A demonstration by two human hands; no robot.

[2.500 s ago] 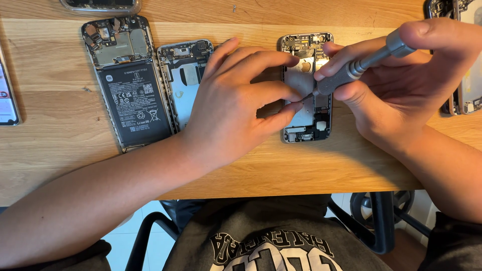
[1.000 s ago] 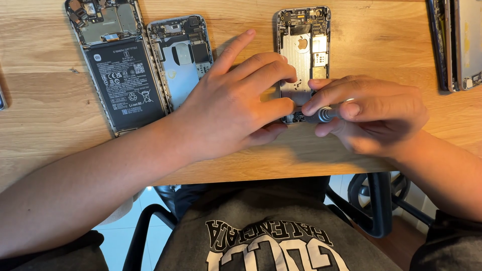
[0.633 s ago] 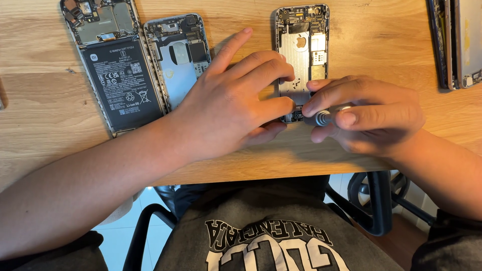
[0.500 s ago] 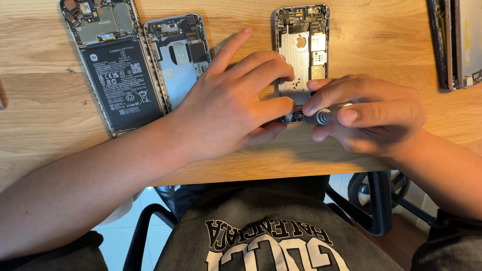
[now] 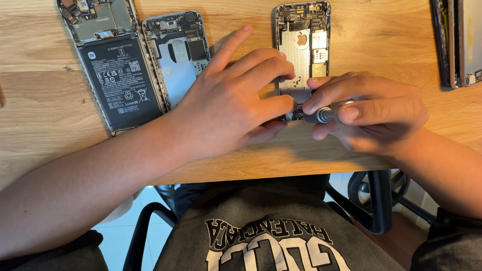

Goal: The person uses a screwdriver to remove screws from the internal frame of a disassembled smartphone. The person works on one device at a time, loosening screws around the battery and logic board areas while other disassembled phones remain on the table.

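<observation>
While my left hand (image 5: 233,103) lies spread over the opened phone (image 5: 302,42) at upper centre of the counter (image 5: 40,130), hiding its lower half, my right hand (image 5: 369,118) pinches a screwdriver (image 5: 325,114), tip unseen.

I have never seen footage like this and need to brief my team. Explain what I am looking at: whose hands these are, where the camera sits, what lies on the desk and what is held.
There is no machine here: a seated person works with two bare hands. The single picture comes from a camera worn on their head, looking down at a light wooden desk.

The left hand lies flat on the lower part of an opened silver phone shell with bare metal plates, steadying it. The right hand pinches a small grey metal screwdriver in its fingers, the tool lying almost level at the shell's bottom edge.

To the left lie an opened phone with a large black battery and, beside it, a grey inner phone frame. At the far right edge lie more dark, flat phone parts, partly cut off.
</observation>
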